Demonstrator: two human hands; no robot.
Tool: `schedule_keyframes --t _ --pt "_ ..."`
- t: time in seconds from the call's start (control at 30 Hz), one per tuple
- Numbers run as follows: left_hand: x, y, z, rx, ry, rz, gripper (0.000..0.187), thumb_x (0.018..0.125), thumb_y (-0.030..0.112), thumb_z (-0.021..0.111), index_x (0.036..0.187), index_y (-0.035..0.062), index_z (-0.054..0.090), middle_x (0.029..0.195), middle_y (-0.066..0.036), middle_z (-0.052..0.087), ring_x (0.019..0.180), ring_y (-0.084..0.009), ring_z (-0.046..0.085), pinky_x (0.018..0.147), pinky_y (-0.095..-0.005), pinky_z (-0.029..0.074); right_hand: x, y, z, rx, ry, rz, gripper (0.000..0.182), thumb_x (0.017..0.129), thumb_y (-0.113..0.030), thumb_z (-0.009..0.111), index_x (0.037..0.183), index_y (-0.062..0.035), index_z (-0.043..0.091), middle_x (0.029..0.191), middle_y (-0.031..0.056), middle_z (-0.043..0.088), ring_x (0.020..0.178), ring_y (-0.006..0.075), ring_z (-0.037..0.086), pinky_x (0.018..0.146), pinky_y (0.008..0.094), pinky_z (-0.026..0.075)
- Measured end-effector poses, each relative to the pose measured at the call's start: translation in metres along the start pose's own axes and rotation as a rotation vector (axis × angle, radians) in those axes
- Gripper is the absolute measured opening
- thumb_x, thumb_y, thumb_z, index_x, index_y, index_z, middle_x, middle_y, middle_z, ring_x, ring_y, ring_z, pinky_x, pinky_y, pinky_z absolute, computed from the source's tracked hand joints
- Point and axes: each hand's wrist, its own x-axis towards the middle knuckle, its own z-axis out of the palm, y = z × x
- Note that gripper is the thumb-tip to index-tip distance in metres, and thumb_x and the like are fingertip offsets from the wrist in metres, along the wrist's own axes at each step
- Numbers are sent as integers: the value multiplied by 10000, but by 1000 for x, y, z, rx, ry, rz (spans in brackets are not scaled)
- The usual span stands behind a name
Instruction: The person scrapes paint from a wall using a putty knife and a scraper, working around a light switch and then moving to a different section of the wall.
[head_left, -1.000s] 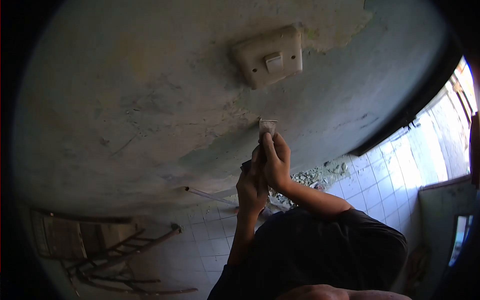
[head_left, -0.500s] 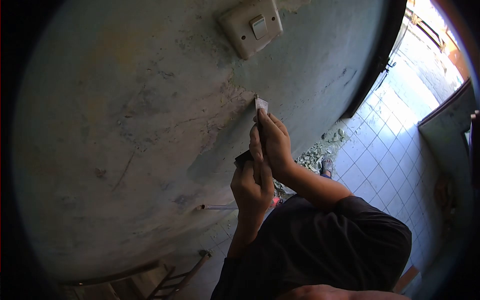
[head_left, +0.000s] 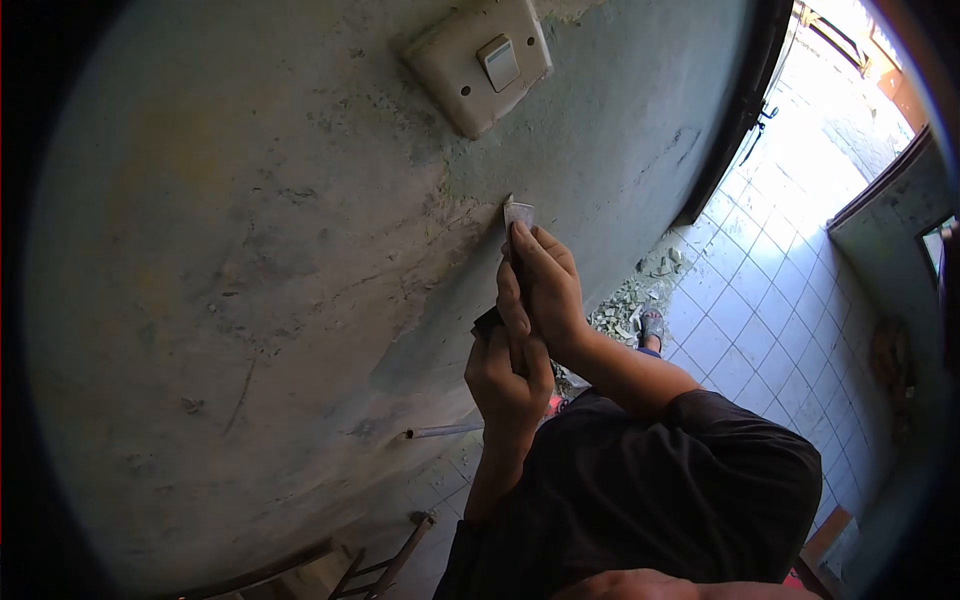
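In the head view my right hand (head_left: 552, 290) is closed around a putty knife, a flat scraper whose pale blade (head_left: 519, 214) sticks out past the fingertips. Its tip is right at the painted wall (head_left: 600, 150), close to the ragged edge of a bare patch (head_left: 330, 260). Just below, my left hand (head_left: 508, 380) is closed too, its fingers against the right hand. A dark, flat-edged piece (head_left: 487, 320) shows between the left fingers; whether it belongs to the scraper I cannot tell.
A light switch (head_left: 500, 65) sits on the wall above my hands. Paint chips (head_left: 625, 305) lie along the wall's foot on the tiled floor (head_left: 735, 310), beside a sandalled foot (head_left: 651, 326). A pipe (head_left: 440, 431) juts out lower down. A doorway opens at upper right.
The view has shifted slightly, so the switch and doorway sit further left. Both hands keep the same grip, with the blade still at the wall near the patch's edge.
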Motion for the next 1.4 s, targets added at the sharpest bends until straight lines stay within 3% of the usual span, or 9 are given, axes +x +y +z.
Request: schedule_keyframes --t 0.2,0.33,0.47,0.77,0.87,0.9,1.23,1.3,1.4 --pt "20 9 12 -3 11 6 254 973 178 563 1023 -52 660 864 -244 677 787 -457 676 685 -473 531 22 -22 7 -58 -49 -137 304 1092 -338 486 944 -73 485 534 51 504 286 139 374 283 269 326" --pt "12 11 14 -86 45 53 285 978 176 562 1078 -71 661 906 -238 695 834 -453 689 725 -466 548 5 -21 1 -145 10 -10 302 1092 -331 487 953 -62 485 528 68 508 277 154 390 276 270 327" --pt "-9 3 7 -64 -53 -61 298 977 173 562 1101 -77 667 910 -239 702 819 -427 705 717 -455 553 -2 -7 -12 -89 -98 52 315 1091 -330 495 952 -48 499 533 80 537 299 155 438 302 256 353" --pt "8 5 27 -43 86 40 271 976 155 552 1070 -70 671 901 -242 699 807 -432 697 696 -455 542 8 -22 -3 -161 -44 12 325 1084 -327 512 936 -38 507 541 74 533 287 147 407 285 259 326" --pt "18 13 22 -37 -19 -4 206 943 160 596 984 -38 639 866 -248 652 769 -466 648 671 -487 532 11 -29 0 -160 -55 -52 323 1086 -330 506 948 -38 507 548 69 521 286 153 400 272 264 319" --pt "20 20 20 -52 15 -3 266 989 154 548 1062 -71 670 891 -243 695 833 -436 694 709 -460 536 11 -30 1 -162 -30 -31 324 1086 -329 505 948 -36 507 548 70 523 286 154 402 274 263 322" --pt "-4 13 18 -63 15 -73 270 984 154 547 1053 -75 673 879 -255 691 798 -443 692 684 -469 532 2 -12 -14 -75 -72 56 314 1086 -318 509 940 -40 508 538 79 529 286 160 422 285 264 336" --pt "3 13 21 -33 76 11 262 977 155 551 1033 -72 672 869 -259 688 775 -444 685 669 -472 526 2 -17 -10 -131 -46 15 317 1088 -322 504 934 -45 505 537 76 526 285 155 416 288 262 335" --pt "28 20 24 -35 19 -21 256 973 147 549 1026 -71 671 879 -258 689 791 -450 684 684 -474 530 17 -38 5 -148 -5 -84 333 1081 -333 524 906 -50 509 556 68 553 319 135 435 310 256 338"
